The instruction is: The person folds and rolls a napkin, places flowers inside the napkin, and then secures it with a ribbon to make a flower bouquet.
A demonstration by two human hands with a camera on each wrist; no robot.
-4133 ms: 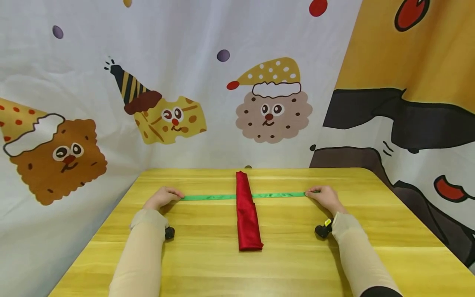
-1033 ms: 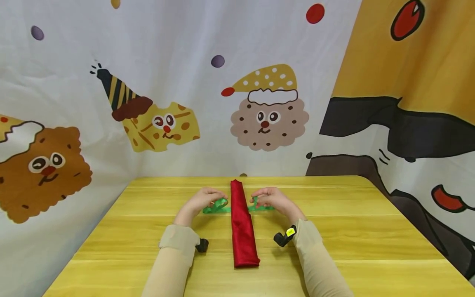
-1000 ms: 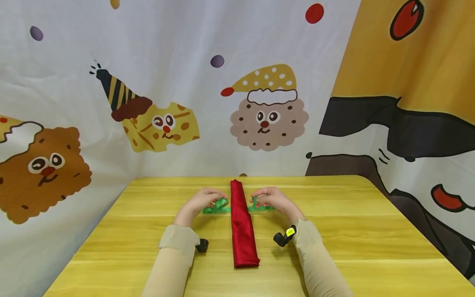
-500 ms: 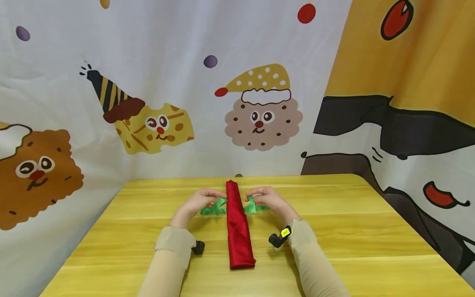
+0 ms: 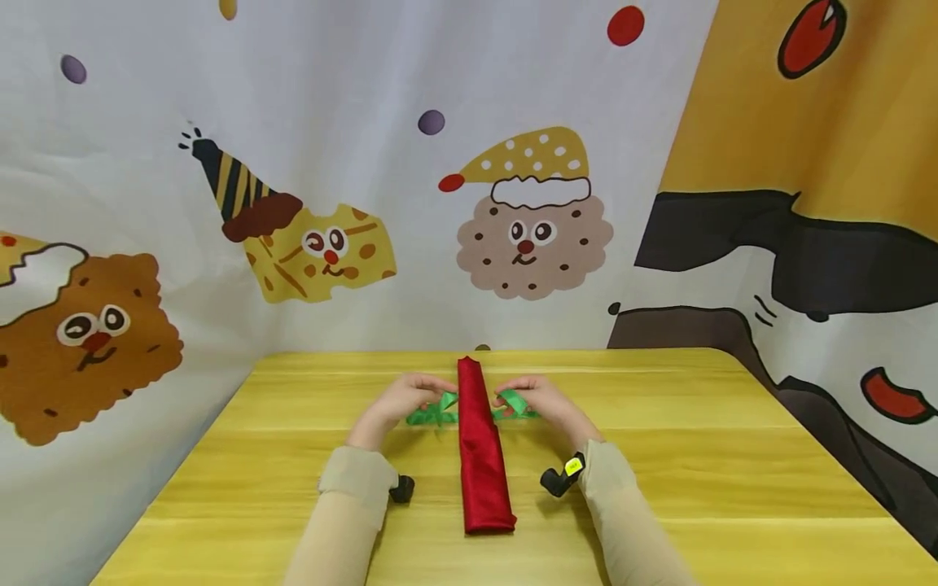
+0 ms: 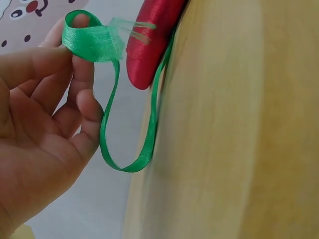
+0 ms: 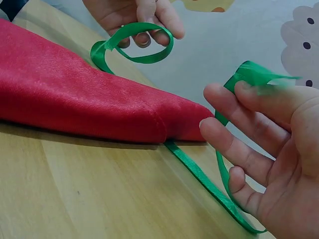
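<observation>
A long folded red cloth [image 5: 484,456] lies on the table, its smooth fabric shiny in the wrist views. A green ribbon [image 7: 199,174] passes under it crosswise and comes out at both sides. My left hand [image 6: 45,114] pinches one end of the ribbon [image 6: 92,42], which curls into a small loop with a frayed tip, while a slack bend hangs below. Across the cloth, my right hand [image 7: 269,134] pinches the other end between thumb and forefinger. Both hands [image 5: 403,399] are raised close to the cloth, one on each side.
The yellow wood-grain table [image 5: 703,480] extends around the cloth. A cartoon-printed white curtain [image 5: 410,317] hangs behind its far edge. Black wrist cameras [image 5: 560,480] sit on both wrists, below the beige sleeves [image 5: 344,505].
Four seconds ago the ribbon lay stretched straight with my hands far apart at its ends. Both hands have since come inward, lifting the ends beside the cloth. Lately, only the held ends turn slightly.
</observation>
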